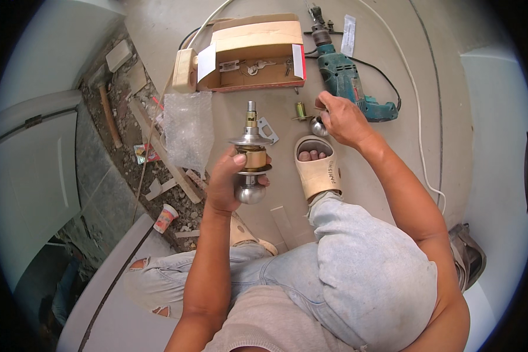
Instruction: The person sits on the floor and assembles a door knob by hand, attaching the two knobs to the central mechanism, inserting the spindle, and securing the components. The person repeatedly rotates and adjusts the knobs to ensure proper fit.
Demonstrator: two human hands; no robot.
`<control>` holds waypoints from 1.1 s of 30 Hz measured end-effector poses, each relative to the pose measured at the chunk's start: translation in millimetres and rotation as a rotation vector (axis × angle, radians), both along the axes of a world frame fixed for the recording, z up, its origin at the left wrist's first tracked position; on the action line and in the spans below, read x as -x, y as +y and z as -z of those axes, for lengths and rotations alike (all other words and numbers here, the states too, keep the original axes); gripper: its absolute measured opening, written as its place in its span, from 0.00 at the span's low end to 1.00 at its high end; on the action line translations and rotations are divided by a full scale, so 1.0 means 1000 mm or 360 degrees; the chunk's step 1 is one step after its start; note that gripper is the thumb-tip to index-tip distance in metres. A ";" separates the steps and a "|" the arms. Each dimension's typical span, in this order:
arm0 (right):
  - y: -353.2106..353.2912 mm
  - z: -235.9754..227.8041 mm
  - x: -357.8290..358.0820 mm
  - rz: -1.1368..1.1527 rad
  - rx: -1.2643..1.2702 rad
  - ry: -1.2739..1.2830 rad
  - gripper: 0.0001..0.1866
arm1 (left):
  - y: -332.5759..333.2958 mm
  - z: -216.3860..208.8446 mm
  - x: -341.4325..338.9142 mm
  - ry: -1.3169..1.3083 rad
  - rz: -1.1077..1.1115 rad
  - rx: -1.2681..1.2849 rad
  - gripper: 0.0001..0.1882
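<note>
My left hand (219, 185) is wrapped round a doorknob lock set (254, 158), holding it upright with its round steel knob at the bottom and its spindle pointing up. Over by the drill, the fingers of my right hand (347, 122) are closed on a second round steel doorknob (318, 127), partly hidden by them. Whether that knob rests on the floor I cannot tell. Just left of it lies a small brass-coloured latch part (301, 110). A flat metal plate with a cut-out (267, 131) lies behind the lock set.
An open cardboard box (264, 83) holds keys and small parts. Right of it lies a green power drill (341, 75) with a cord. Bubble wrap (188, 126), a power socket block (185, 69) and rubble with a hammer (110, 117) are at left. My clog (317, 170) is close below my right hand.
</note>
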State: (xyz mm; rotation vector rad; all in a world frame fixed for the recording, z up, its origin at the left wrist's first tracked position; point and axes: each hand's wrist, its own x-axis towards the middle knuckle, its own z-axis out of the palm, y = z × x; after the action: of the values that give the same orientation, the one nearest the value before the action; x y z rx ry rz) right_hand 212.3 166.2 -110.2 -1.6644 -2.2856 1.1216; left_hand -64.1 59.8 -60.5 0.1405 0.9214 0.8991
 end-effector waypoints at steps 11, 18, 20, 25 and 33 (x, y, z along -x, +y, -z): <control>-0.005 -0.058 0.002 0.0365 0.0841 0.0661 0.22 | -0.001 -0.008 -0.008 0.0123 0.0122 -0.0008 0.29; -0.014 -0.090 0.039 -0.0220 0.0814 0.0457 0.27 | -0.004 -0.021 -0.022 0.0392 0.0366 -0.0201 0.30; -0.014 -0.091 0.046 -0.0163 0.0998 0.0538 0.28 | -0.006 -0.021 -0.020 0.0383 0.0328 -0.0210 0.31; -0.012 -0.053 0.020 0.0138 0.1249 0.0974 0.31 | -0.007 -0.020 -0.016 0.0205 0.0199 -0.0129 0.31; -0.011 -0.078 0.041 -0.0091 0.0941 0.0715 0.38 | -0.004 -0.022 -0.019 0.0308 0.0226 -0.0164 0.32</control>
State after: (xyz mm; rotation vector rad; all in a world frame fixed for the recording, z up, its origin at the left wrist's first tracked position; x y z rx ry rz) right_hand 171.0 154.7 -32.0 -1.2898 -1.8258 2.0831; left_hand -44.9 55.7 -38.5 0.3825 1.0312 0.8103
